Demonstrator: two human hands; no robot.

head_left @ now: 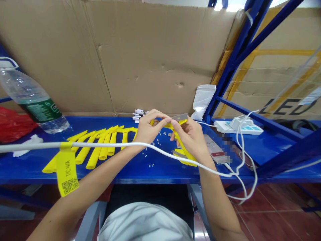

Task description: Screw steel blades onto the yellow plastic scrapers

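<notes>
My right hand (194, 139) is wrapped round the handle of a yellow scraper (185, 147), which has a flat grey metal blade (181, 117) at its top. Thumb and forefinger of my left hand (149, 129) are pinched together at the scraper's head; any small part between them is hidden. Below my right hand lie more yellow pieces (187, 163) with a metal blade. Tiny clear or metal bits (150, 165) are scattered on the blue table between my forearms. Several yellow handles (94, 150) with T-shaped heads lie in a row left of my left hand.
A white cable (100, 145) with a yellow tag (67, 170) crosses in front of my forearms. A water bottle (37, 103) stands left; a phone (216, 150) and power strip (238, 127) lie right. Cardboard (155, 60) backs the blue table (130, 174); a blue frame (233, 63) rises right.
</notes>
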